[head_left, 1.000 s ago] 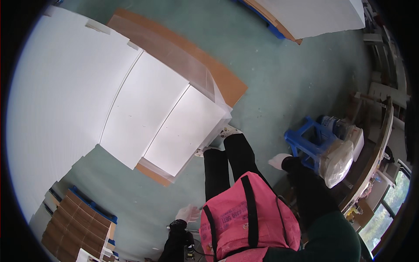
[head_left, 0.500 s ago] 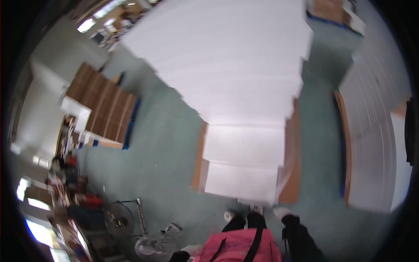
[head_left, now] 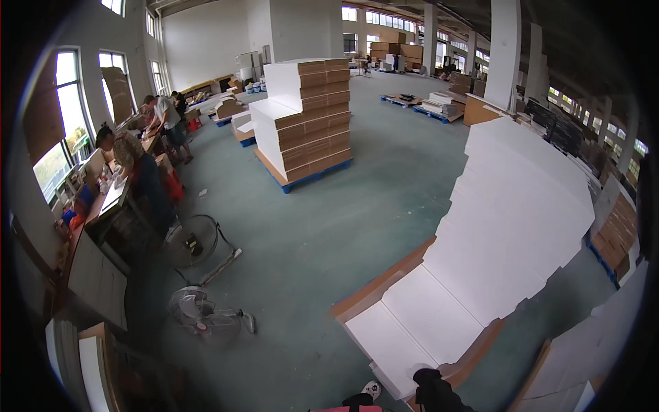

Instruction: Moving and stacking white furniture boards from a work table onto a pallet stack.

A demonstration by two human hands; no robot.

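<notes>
Neither of my hands shows in the head view. At the bottom edge I see only a dark-trousered leg, a shoe and a strip of pink apron. Right in front of them stands a stepped stack of flat white cardboard sheets on a brown base. Its lowest steps are nearest me.
A second pallet of white and brown cartons stands mid-floor on a blue pallet. Two floor fans sit at the left beside a workbench, where other people work. More stacks line the right edge. The floor is green.
The view has swung up from looking straight down at the white stacks and my pink apron to looking out across the hall. The apron has dropped almost out of view.
</notes>
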